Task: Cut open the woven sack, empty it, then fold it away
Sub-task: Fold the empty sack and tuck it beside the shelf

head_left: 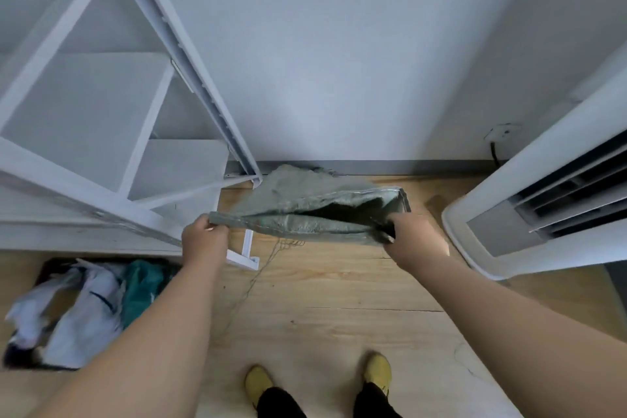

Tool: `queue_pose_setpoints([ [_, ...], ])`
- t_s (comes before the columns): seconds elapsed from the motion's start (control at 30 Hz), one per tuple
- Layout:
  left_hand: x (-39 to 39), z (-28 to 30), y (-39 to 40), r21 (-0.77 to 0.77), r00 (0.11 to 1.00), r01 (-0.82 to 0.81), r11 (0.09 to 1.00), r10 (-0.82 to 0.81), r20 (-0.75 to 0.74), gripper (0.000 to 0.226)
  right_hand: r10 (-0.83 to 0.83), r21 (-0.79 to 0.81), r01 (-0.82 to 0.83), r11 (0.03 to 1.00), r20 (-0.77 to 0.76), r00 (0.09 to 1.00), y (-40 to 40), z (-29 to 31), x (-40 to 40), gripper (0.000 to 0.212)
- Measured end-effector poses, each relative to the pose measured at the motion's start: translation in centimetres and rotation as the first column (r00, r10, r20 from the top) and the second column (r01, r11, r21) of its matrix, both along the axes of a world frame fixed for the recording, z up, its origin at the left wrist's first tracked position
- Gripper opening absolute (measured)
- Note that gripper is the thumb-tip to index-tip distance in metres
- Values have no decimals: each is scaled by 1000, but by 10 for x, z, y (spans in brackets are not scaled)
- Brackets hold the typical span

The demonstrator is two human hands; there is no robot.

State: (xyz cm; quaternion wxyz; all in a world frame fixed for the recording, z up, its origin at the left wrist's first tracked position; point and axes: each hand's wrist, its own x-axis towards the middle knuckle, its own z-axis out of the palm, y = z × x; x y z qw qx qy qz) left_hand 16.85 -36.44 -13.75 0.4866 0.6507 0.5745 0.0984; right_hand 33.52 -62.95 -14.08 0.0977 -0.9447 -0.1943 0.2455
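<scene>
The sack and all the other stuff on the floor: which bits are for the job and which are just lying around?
For the job:
woven sack, mouth open
left hand, grip on one end
right hand, grip on the other end
pile of clothes, probably tipped out

Just lying around:
white shelf frame
air conditioner
wall socket

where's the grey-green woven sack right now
Head view, centre: the grey-green woven sack hangs between the left hand and right hand, beside the white shelf frame.

Bare forearms, black trousers (281,402), and yellow shoes (378,372).
</scene>
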Motion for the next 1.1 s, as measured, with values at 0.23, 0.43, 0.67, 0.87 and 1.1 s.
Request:
queue_pose_setpoints([
  [0.23,-71,-95,-4,-191,984,-36,981,2,-179,31,20,-198,-55,979,-177,984,-2,-89,-66,29],
  [0.43,-130,-192,-5,-279,916,-18,960,-96,-389,27,-6,-283,-68,957,-254,967,-8,-174,-125,35],
  [0.67,-140,-295,-6,-139,823,118,983,-175,-541,24,-21,-293,-57,954,-256,966,-1,-278,-140,35],
  [0.87,-103,-384,-6,-8,949,51,999,-51,-312,15,-71,-102,65,993,-51,996,13,-371,-102,16],
  [1.1,20,-476,51,24,981,190,981,-191,32,16,-248,-20,265,964,293,923,61,-446,11,20],
])
